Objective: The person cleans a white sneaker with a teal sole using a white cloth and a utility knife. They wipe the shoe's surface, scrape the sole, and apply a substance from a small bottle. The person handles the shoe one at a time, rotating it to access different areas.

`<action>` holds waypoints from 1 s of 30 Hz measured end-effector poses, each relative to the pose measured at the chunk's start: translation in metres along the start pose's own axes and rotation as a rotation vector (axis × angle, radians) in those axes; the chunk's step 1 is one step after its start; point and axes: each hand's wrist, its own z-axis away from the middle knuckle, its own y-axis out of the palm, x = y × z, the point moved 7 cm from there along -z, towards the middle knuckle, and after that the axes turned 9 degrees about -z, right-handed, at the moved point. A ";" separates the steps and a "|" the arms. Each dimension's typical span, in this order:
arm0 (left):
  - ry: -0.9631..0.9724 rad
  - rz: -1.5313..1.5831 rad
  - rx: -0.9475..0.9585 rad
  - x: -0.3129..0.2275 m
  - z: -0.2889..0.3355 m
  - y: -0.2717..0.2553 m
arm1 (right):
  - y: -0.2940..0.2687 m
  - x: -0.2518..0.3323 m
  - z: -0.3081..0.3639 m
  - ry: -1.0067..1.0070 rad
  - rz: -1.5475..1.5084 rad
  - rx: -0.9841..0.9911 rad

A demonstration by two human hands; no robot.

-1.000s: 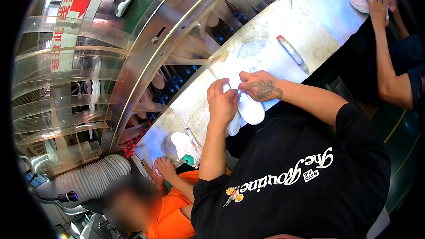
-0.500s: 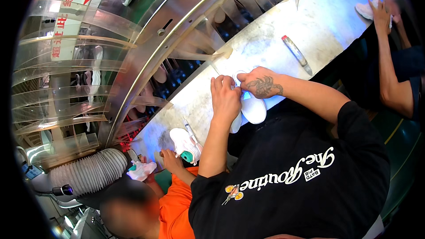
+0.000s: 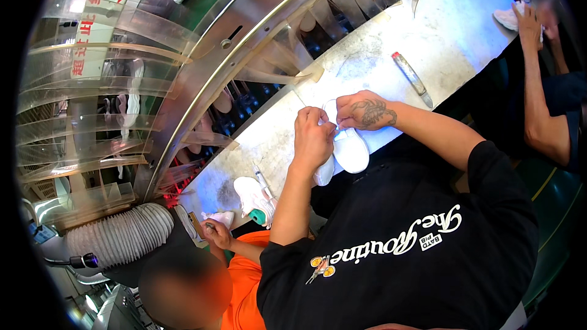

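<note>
Two white shoes stand side by side at the bench's near edge, toes toward me: the right shoe (image 3: 352, 153) shows its rounded toe, and the left shoe (image 3: 324, 173) is partly covered by my left wrist. My left hand (image 3: 313, 137) bends over the upper part of the shoes with its fingertips pinched together. Close against it, my tattooed right hand (image 3: 364, 111) is also closed, thumb and fingers meeting above the right shoe. What the fingertips grip is too small to make out. Beyond the hands a pale part of a shoe shows.
A red-ended cutter (image 3: 411, 79) lies on the white bench (image 3: 367, 67). Left of me are a white shoe with green lining (image 3: 252, 200), a pen-like tool (image 3: 261, 178) and an orange-sleeved co-worker's hand (image 3: 218, 233). Clear strips (image 3: 342, 0) hang behind. Another person holds a shoe (image 3: 506, 19) at far right.
My right hand has shifted slightly right and nearer me, its fingertips lower over the shoe. The left hand stays close by. The orange-sleeved co-worker's hand has moved left and nearer, off the bench.
</note>
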 end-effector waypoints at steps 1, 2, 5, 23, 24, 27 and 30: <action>-0.002 0.007 0.003 0.001 0.000 0.000 | 0.000 -0.001 0.001 0.014 -0.018 -0.018; -0.004 0.014 0.007 0.002 0.000 0.001 | 0.001 0.000 0.002 0.028 -0.036 -0.037; -0.028 0.023 -0.026 0.003 0.000 0.002 | 0.003 -0.005 0.004 0.006 -0.098 -0.068; -0.082 -0.017 0.036 0.002 -0.007 0.009 | 0.010 -0.011 0.005 0.076 -0.070 -0.115; -0.094 -0.028 0.037 0.002 -0.007 0.010 | 0.010 -0.011 0.005 0.080 -0.066 -0.128; -0.125 -0.053 0.058 0.003 -0.008 0.013 | 0.012 -0.010 0.006 0.052 -0.057 -0.174; -0.156 -0.055 0.115 0.005 -0.009 0.013 | 0.010 -0.006 0.005 0.074 -0.069 -0.197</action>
